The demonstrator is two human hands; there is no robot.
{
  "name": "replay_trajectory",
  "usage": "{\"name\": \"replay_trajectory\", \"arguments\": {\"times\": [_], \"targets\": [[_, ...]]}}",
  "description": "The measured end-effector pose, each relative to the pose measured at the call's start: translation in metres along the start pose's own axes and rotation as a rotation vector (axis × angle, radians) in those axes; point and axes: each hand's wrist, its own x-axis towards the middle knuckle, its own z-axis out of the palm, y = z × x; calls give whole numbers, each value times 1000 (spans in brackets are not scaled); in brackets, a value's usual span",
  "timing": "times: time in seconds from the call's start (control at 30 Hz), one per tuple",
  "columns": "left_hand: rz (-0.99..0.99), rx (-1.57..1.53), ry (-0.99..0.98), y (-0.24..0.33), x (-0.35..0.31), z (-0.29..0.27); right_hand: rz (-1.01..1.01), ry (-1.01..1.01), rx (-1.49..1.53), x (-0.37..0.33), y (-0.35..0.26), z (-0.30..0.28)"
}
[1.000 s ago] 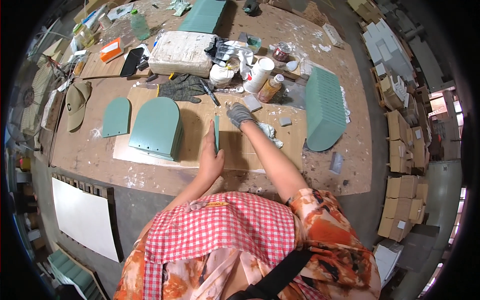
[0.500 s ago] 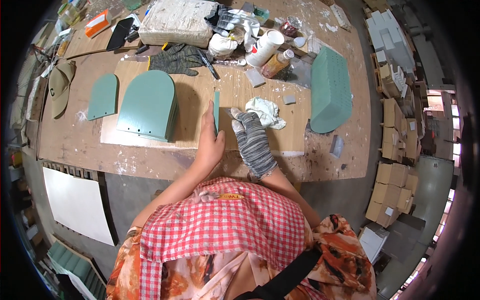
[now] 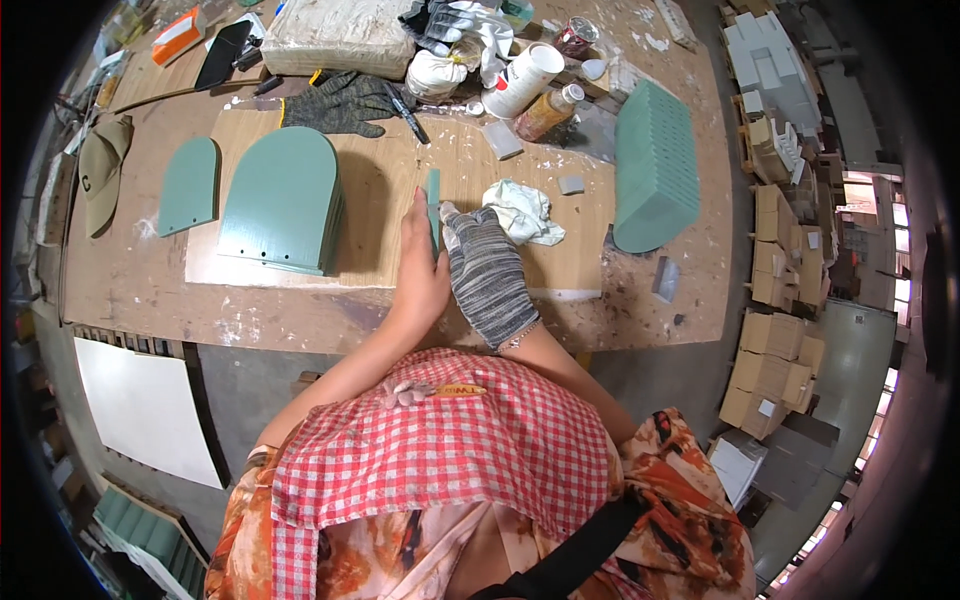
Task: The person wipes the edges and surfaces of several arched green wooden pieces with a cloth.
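A green painted panel (image 3: 433, 188) stands on edge over the bench, its narrow side toward me. My bare left hand (image 3: 424, 262) grips it from the left, fingers stretched along its face. Against its right side, my gloved right hand (image 3: 488, 275) is closed, its bare fingertips close to the edge; whatever it pinches is hidden. Left of my hands lies a stack of green round-topped panels (image 3: 280, 195) with small holes along the straight edge. One similar panel (image 3: 190, 185) lies farther left. A crumpled white cloth (image 3: 524, 212) sits just beyond my right hand.
On the right, a row of green panels (image 3: 655, 165) stands packed together. At the back are a dark knit glove (image 3: 345, 105), a marker (image 3: 407, 118), a white cup (image 3: 523, 80), a bottle (image 3: 549, 112) and a wrapped block (image 3: 335, 38). A cap (image 3: 103, 175) lies at the left edge.
My right hand has moved left, from slightly apart up to the panel's side. The left hand still holds the panel. The whole view has shifted slightly.
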Motion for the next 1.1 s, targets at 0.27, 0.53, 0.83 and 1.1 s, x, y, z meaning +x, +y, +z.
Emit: {"name": "replay_trajectory", "arguments": {"times": [0.27,0.53,0.83,1.1], "targets": [[13,-23,21,1,-1,3,70,15,79,-3,1,2],[-2,-31,10,-1,-1,5,12,-3,-30,-6,8,9],[2,-41,26,-1,-1,7,82,-35,54,5,9,7],[-6,2,10,-2,1,5,95,-94,48,2,4,3]]}}
